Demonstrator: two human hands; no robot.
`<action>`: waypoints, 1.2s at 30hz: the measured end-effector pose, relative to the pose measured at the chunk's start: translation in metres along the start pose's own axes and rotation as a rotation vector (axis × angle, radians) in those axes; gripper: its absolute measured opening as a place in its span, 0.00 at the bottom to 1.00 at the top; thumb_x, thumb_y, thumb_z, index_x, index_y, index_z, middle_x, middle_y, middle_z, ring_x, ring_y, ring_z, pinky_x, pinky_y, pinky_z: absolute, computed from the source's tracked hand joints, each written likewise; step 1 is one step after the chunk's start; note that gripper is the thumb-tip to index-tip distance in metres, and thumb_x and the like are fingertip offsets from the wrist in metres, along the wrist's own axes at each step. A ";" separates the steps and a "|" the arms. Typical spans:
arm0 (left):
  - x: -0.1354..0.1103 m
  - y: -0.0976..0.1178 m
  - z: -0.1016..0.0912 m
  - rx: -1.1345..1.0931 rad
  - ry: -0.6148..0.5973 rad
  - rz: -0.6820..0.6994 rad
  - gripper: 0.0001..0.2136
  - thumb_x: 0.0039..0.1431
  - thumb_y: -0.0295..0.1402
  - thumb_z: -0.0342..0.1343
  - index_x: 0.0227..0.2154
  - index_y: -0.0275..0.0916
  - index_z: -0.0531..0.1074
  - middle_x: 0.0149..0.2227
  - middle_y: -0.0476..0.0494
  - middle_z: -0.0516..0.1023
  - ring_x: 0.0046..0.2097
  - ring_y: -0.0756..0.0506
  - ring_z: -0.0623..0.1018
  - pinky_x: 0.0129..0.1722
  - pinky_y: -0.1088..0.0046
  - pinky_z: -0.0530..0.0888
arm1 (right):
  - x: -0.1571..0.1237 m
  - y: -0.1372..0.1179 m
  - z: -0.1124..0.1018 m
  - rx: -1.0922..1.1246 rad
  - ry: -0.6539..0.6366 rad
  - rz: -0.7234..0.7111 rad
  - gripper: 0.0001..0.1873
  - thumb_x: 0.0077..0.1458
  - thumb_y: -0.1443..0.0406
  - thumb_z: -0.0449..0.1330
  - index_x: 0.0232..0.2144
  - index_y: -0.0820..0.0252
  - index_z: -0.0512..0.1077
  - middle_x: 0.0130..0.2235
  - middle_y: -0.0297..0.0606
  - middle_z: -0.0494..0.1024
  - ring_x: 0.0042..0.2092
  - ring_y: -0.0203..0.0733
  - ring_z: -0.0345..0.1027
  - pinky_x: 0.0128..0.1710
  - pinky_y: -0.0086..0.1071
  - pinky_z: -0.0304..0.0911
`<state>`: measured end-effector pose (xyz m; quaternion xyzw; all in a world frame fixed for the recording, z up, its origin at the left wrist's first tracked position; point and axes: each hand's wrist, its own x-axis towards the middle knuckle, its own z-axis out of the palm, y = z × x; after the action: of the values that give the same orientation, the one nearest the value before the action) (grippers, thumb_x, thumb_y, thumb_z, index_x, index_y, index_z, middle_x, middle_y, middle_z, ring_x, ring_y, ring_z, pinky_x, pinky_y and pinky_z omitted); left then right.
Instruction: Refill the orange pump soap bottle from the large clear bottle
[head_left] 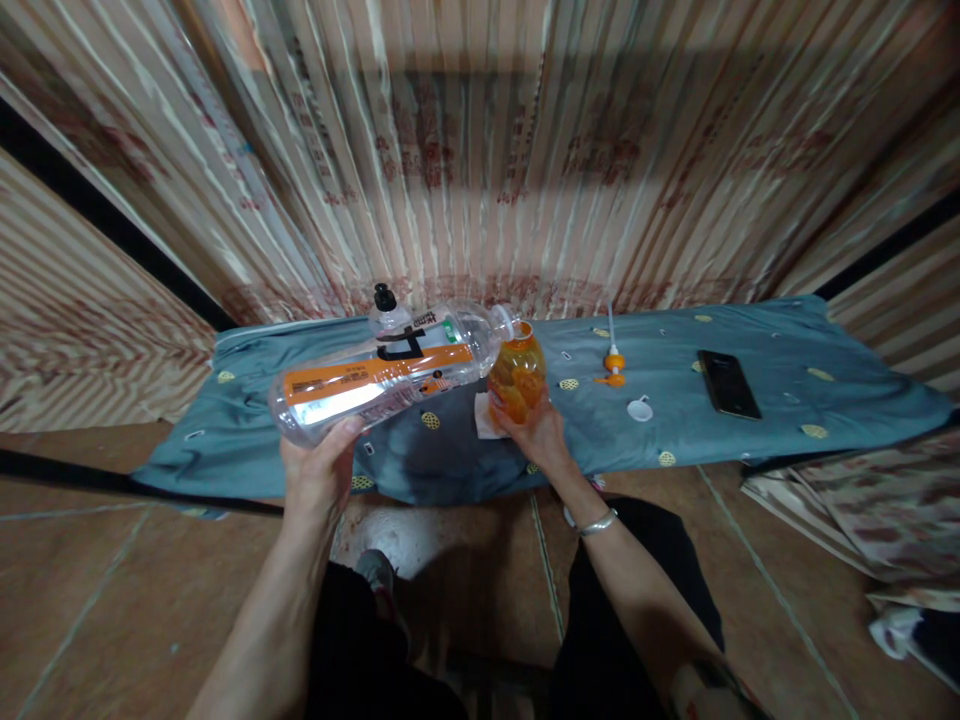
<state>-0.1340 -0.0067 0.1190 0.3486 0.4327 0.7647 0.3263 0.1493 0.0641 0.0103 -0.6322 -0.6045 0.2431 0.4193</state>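
My left hand grips the base end of a large clear plastic bottle with an orange and white label. The bottle lies almost level in the air, its white neck resting at or just over the mouth of an orange translucent bottle. Around the lower part of that orange bottle my right hand is closed. Whether liquid flows between the two cannot be made out. A white cloth or tissue shows beside the orange bottle. To the right lies an orange pump top with a pale dip tube.
A blue-green patterned cloth covers the low bench. Behind the clear bottle stands another clear bottle with a black cap. A dark phone lies at the right. Striped curtains hang behind, and dark poles slant at both sides.
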 end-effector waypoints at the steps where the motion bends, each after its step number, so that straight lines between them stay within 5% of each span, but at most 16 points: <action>1: 0.000 0.000 0.000 0.002 0.001 -0.005 0.30 0.33 0.45 0.93 0.39 0.43 0.87 0.44 0.41 0.94 0.43 0.37 0.91 0.45 0.62 0.92 | 0.000 0.001 0.000 -0.001 -0.004 -0.002 0.45 0.57 0.50 0.81 0.70 0.61 0.76 0.58 0.56 0.95 0.59 0.70 0.94 0.58 0.55 0.90; 8: 0.000 0.001 0.004 -0.033 0.040 -0.040 0.30 0.27 0.43 0.94 0.34 0.42 0.86 0.46 0.42 0.95 0.46 0.37 0.92 0.49 0.63 0.92 | 0.000 0.007 0.005 -0.014 0.020 0.003 0.46 0.58 0.49 0.81 0.71 0.60 0.75 0.57 0.54 0.95 0.57 0.70 0.94 0.58 0.56 0.90; 16: 0.001 -0.003 0.004 -0.031 0.028 -0.040 0.28 0.29 0.40 0.92 0.35 0.41 0.86 0.41 0.44 0.93 0.37 0.44 0.88 0.33 0.74 0.85 | 0.000 0.000 0.002 -0.042 0.003 0.027 0.48 0.58 0.51 0.80 0.74 0.62 0.73 0.58 0.55 0.95 0.58 0.70 0.94 0.59 0.57 0.89; 28: -0.002 0.001 0.007 0.019 -0.015 -0.014 0.28 0.37 0.41 0.91 0.41 0.44 0.87 0.47 0.41 0.95 0.48 0.34 0.92 0.55 0.55 0.92 | 0.000 -0.002 0.002 -0.063 0.002 0.038 0.49 0.59 0.52 0.82 0.74 0.64 0.73 0.58 0.57 0.94 0.59 0.71 0.94 0.61 0.58 0.89; 36: 0.000 0.002 0.003 0.045 -0.062 -0.018 0.30 0.37 0.47 0.93 0.39 0.45 0.85 0.45 0.42 0.93 0.52 0.32 0.92 0.55 0.56 0.91 | 0.001 0.003 0.002 -0.033 -0.001 0.010 0.48 0.57 0.48 0.80 0.72 0.63 0.73 0.58 0.59 0.95 0.58 0.73 0.94 0.60 0.59 0.89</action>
<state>-0.1318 -0.0064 0.1219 0.3754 0.4425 0.7407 0.3387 0.1494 0.0658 0.0068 -0.6419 -0.6055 0.2355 0.4072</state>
